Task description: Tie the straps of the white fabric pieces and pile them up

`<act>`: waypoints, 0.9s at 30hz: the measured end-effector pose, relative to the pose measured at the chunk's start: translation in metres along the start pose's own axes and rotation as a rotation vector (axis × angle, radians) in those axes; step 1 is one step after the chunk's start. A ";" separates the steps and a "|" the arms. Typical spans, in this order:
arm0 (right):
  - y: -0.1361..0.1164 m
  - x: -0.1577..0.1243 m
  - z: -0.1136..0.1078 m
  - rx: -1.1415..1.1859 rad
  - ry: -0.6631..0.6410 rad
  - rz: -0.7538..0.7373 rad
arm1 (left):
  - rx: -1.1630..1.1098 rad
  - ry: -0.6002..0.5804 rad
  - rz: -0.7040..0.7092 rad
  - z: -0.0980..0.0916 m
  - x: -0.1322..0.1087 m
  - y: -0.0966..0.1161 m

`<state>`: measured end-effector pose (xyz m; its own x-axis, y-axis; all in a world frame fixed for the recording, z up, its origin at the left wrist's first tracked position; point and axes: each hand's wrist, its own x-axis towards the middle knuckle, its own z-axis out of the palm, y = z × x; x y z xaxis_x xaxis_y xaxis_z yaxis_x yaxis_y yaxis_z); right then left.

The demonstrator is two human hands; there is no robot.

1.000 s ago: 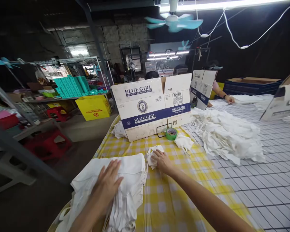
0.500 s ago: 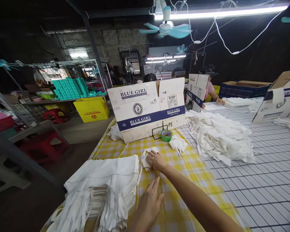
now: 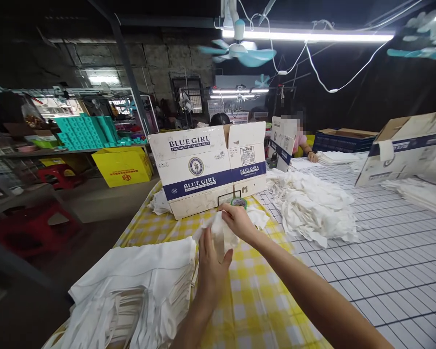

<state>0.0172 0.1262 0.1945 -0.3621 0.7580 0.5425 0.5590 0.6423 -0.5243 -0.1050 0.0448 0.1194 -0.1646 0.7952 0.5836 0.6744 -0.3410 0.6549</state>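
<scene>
A small white cloth piece is raised just above the yellow checked tablecloth, between my two hands. My right hand pinches its upper edge with fingers and thumb together. On the near side, my left hand has the cloth between its fingers and thumb, its grip looser. To the left lies a thick stack of white cloth items with straps. Just beyond my right hand, a roll of green tape is partly covered, and another small white cloth lies beside it.
A BLUE GIRL carton stands upright behind my hands. On the right, a loose heap of white cloth covers part of the grid-patterned table cover. Another person's hand rests farther back, near a second opened carton.
My left hand has come up and forward onto the white cloth piece. The right hand has lifted it off the table from lying flat. The view has turned slightly right.
</scene>
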 end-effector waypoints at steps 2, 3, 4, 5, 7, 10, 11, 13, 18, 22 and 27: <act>-0.017 -0.008 -0.023 0.040 0.010 -0.043 | -0.015 0.077 0.006 -0.001 0.011 0.013; -0.024 -0.013 -0.034 0.050 0.002 -0.054 | -0.033 0.080 0.005 -0.004 0.015 0.017; -0.029 -0.018 -0.045 0.058 -0.013 -0.061 | -0.060 0.054 0.001 -0.007 0.017 0.020; -0.032 -0.023 -0.054 0.066 -0.028 -0.065 | -0.094 0.009 -0.005 -0.010 0.019 0.023; -0.035 -0.034 -0.072 0.074 -0.044 -0.057 | -0.180 -0.095 -0.024 -0.017 0.020 0.027; -0.031 -0.051 -0.092 0.067 0.003 0.001 | -0.343 -0.218 -0.047 -0.025 0.020 0.037; -0.028 -0.056 -0.098 0.066 0.032 0.029 | -0.406 -0.256 -0.057 -0.027 0.020 0.042; -0.023 -0.066 -0.107 0.091 0.087 0.083 | -0.545 -0.338 -0.086 -0.031 0.020 0.051; -0.017 -0.085 -0.116 0.353 0.114 0.138 | -0.824 -0.386 -0.371 -0.022 0.004 0.056; -0.016 -0.094 -0.111 0.445 0.131 0.193 | -0.988 -0.751 -0.687 0.002 -0.028 0.047; -0.016 -0.103 -0.111 0.507 0.136 0.187 | -1.153 -0.721 -0.727 0.018 -0.036 0.051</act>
<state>0.1284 0.0248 0.2199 -0.1733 0.8644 0.4720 0.1637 0.4978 -0.8517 -0.0514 0.0078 0.1235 0.3998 0.9057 -0.1409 -0.3549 0.2946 0.8872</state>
